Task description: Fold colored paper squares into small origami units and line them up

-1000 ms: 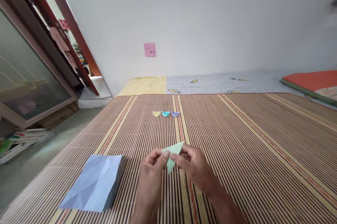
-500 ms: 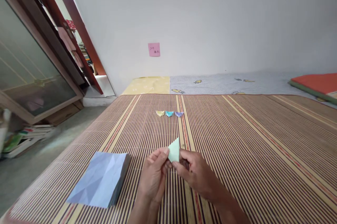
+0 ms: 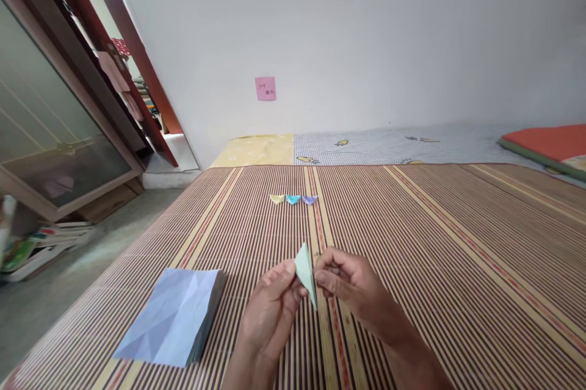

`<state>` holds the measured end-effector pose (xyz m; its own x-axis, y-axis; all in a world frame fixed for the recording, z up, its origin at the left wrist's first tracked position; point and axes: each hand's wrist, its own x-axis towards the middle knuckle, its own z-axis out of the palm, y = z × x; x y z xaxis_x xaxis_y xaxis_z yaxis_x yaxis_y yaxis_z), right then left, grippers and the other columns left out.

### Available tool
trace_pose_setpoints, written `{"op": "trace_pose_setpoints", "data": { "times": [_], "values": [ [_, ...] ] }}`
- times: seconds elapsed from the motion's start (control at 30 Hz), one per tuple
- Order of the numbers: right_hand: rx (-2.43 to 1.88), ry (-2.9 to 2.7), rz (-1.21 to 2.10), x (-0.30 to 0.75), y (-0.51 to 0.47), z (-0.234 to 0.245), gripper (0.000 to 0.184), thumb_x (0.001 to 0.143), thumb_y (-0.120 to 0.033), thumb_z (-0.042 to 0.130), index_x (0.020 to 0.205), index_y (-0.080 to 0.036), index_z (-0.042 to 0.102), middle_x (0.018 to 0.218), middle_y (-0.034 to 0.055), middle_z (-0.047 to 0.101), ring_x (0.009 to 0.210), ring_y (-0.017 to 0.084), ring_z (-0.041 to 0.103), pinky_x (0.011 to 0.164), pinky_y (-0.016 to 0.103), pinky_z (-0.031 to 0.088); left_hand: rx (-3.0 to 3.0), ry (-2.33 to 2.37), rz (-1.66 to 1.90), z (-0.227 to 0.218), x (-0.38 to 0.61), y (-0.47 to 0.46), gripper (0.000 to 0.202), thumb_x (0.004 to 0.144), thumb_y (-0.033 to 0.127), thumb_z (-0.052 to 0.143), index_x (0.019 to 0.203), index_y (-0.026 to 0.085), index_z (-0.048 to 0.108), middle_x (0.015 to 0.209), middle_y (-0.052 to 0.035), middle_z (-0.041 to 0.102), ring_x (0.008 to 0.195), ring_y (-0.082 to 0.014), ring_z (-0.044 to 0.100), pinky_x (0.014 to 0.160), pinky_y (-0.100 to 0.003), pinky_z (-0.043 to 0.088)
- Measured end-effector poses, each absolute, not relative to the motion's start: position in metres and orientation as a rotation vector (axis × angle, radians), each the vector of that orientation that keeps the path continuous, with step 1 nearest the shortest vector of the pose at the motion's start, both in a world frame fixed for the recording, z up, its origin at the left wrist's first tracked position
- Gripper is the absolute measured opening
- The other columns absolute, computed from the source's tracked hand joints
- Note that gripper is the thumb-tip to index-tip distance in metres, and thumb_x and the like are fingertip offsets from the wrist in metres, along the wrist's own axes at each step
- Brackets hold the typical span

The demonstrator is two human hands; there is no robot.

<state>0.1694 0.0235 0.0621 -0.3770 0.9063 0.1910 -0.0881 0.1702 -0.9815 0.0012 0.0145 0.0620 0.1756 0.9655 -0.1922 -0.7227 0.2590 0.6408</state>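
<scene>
A pale green folded paper piece (image 3: 304,271) is pinched between the thumb and fingers of my left hand (image 3: 272,301). It stands on edge, with a point at the top and another at the bottom. Just to its right is my right hand (image 3: 350,283), fingers curled in and thumb close to the index finger. A narrow gap seems to separate it from the paper, and I see nothing in it. Beyond my hands, three small folded paper pieces lie in a row: yellow (image 3: 277,199), turquoise (image 3: 293,199) and purple (image 3: 310,199).
A stack of paper with a creased blue sheet (image 3: 167,317) on top lies at the left on the striped bamboo mat (image 3: 412,268). A pink note (image 3: 265,88) is stuck on the wall. Folded red and green cloth (image 3: 544,146) lies at the far right.
My right hand has come off the green paper and moved slightly right. The paper has turned, its bottom point now showing lower down. My left hand keeps its pinch.
</scene>
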Motion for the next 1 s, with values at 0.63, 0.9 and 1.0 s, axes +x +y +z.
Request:
{"op": "trace_pose_setpoints", "data": {
  "times": [0.63,0.9,1.0],
  "values": [
    [-1.034,-1.573,0.928,0.146,0.015,0.068,0.006,0.092,-0.023,0.061,0.089,-0.021,0.066,0.074,-0.0025,0.062,0.067,0.015,0.057,0.060,0.025,0.044,0.901,0.939,1.355,0.057,0.011,0.003,0.032,0.092,0.037,0.068,0.116,0.016,0.074,0.094,-0.0074,0.074,0.087,-0.0181,0.065,0.085,-0.030,0.050],
    [-1.099,-1.459,0.671,0.144,0.018,0.062,0.013,0.087,-0.016,0.060,0.092,-0.022,0.070,0.082,-0.0008,0.068,0.070,0.015,0.063,0.062,0.024,0.048,1.039,0.948,1.327,0.067,0.026,-0.008,0.032,0.090,0.037,0.070,0.111,0.025,0.048,0.098,-0.0041,0.073,0.087,-0.0195,0.069,0.077,-0.031,0.052],
    [-1.065,-1.464,0.724,0.146,0.018,0.062,0.014,0.089,-0.018,0.060,0.096,-0.023,0.072,0.087,0.0009,0.068,0.075,0.017,0.065,0.064,0.025,0.050,1.121,1.002,1.356,0.067,0.025,-0.009,0.019,0.095,0.037,0.064,0.101,0.023,0.053,0.094,-0.0034,0.072,0.082,-0.0173,0.066,0.069,-0.026,0.049]
  ]
}}
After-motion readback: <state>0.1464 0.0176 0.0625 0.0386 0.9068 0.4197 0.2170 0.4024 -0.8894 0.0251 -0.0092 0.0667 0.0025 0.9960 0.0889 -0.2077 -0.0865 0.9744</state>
